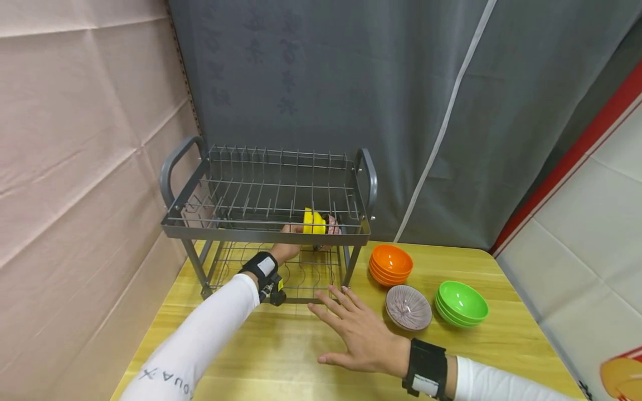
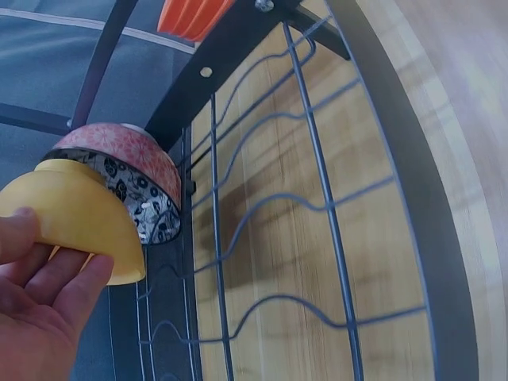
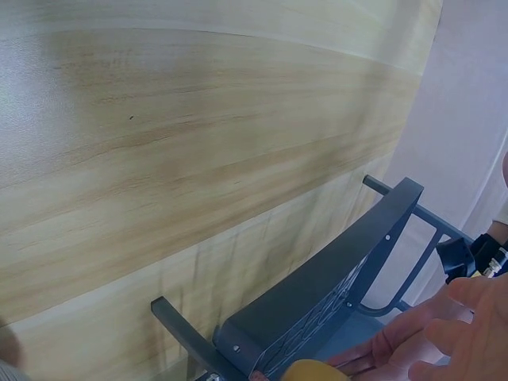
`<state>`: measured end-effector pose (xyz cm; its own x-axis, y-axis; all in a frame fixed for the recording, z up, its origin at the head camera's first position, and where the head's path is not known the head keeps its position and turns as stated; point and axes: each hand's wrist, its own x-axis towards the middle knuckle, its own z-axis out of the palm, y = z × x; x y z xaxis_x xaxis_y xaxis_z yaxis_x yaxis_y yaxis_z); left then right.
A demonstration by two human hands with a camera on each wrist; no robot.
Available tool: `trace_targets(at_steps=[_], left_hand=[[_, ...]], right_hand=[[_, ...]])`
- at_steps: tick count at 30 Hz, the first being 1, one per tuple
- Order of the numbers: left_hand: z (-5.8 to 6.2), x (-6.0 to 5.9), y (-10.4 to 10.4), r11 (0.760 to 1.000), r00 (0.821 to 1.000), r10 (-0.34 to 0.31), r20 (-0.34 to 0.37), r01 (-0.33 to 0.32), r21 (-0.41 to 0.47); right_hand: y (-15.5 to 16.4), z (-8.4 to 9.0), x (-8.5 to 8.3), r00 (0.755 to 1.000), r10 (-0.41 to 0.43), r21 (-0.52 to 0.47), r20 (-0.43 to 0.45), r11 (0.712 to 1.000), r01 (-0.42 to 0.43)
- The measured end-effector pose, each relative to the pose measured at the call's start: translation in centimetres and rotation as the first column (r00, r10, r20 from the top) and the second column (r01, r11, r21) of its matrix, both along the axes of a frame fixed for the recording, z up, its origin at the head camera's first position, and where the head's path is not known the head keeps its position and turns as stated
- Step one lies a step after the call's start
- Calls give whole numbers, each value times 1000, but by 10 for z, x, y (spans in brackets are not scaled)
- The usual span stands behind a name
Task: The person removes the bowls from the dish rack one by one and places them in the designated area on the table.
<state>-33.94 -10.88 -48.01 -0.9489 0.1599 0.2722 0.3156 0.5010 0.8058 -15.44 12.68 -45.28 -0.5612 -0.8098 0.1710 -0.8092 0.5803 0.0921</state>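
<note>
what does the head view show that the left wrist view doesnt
Only the head view shows the whole rack with both tiers, the right hand spread open above the table, the green bowls, the ribbed bowl and the curtain. Only the left wrist view shows the floral bowl's pattern and the fingers under the yellow bowl. Both show the left hand holding the yellow bowl in the lower tier, the orange bowls and the rack wires.

A light wooden table (image 1: 501, 356) stands in a corner: a grey curtain (image 1: 326, 83) hangs behind it, and creased pinkish sheeting (image 1: 75, 139) covers the left wall.
</note>
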Motion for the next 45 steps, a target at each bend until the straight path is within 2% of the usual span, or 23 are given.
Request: trace_targets(at_steps=[2,4,6,8,11,16,22,24,32,35,38,42,45], left_hand=[[22,18,0,1000,998,-11,56,11,4],[29,23,-1,1000,998,-20,63,20,8],[31,26,-4,1000,999,-11,41,11,-9],[32,26,-7,1000,1000,-19,4,19,-9],[32,27,-13,1000,1000,5,-16,-5,-10],[31,25,-24,998,998,52,42,-50,-49],[40,32,-32,985,990,98,104,-82,-155],[42,35,-34,982,989,90,113,-69,-178],[40,38,-42,957,998,41,54,-24,-288],[39,40,-46,954,997,26,72,-3,-299],[40,44,-51,963,997,-2,82,24,-269],[42,47,-57,961,999,-38,26,44,-274],[44,50,-60,951,1000,-21,10,23,-308]], right_hand=[[0,0,0,1000,1,-5,7,1000,-1],[-1,0,0,1000,0,-5,11,1000,0],[-1,0,-1,1000,0,-7,15,1000,0],[-1,1,-1,1000,-5,1,11,1000,5],[-1,2,-3,1000,-7,3,0,1000,7],[-2,4,-5,1000,-5,-3,-9,1000,5],[-2,4,-7,1000,-19,11,16,1000,19],[-2,4,-7,1000,-18,12,22,1000,17],[-4,6,-10,1000,-13,13,18,1000,13],[-3,7,-10,1000,-13,5,28,1000,13],[-3,7,-10,1000,-15,12,22,1000,15],[-4,7,-12,1000,-16,9,24,1000,16],[-4,7,-12,1000,-20,10,18,1000,20]])
